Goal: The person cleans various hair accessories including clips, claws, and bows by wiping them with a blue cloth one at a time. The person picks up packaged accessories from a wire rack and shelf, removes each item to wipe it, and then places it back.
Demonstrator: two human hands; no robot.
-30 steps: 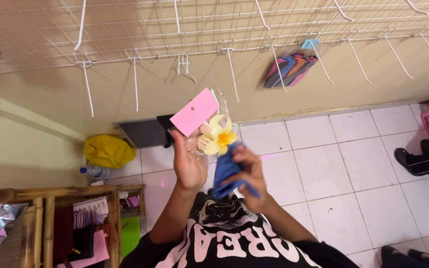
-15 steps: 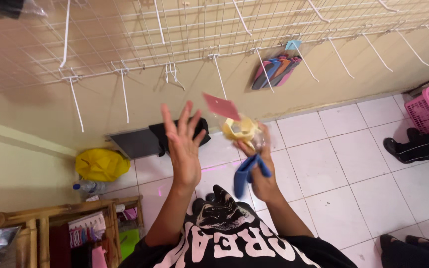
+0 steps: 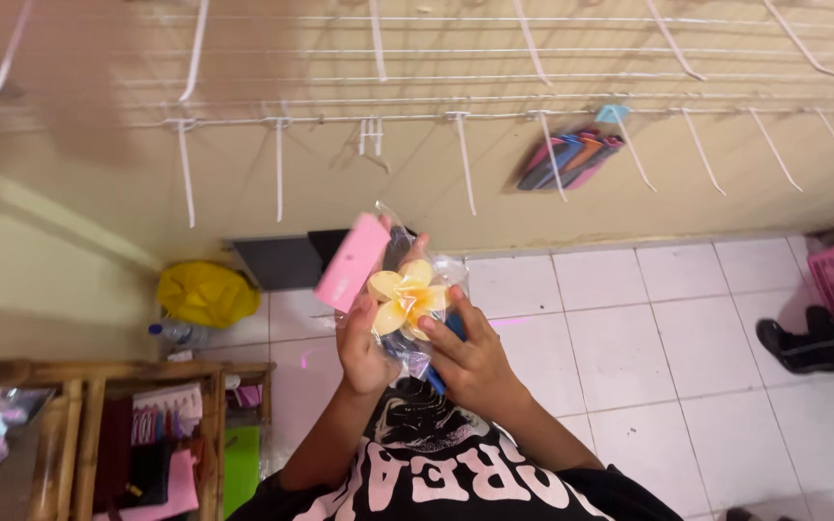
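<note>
Both hands grasp one clear packet holding a yellow flower hair clip [image 3: 405, 299] with a pink header card [image 3: 351, 261], below the wire rack's hooks [image 3: 462, 159]. Left hand [image 3: 364, 347] cups it; right hand [image 3: 470, 355] should, I judge, pinch near the card for steadiness.

We see both forearms raised in front of the chest, the hands drawn close together. Our left hand [image 3: 364, 342] is curled, fingers wrapped upward with the thumb forward. Our right hand [image 3: 470, 352] meets it from the right, fingers bent in a pinch.
</note>
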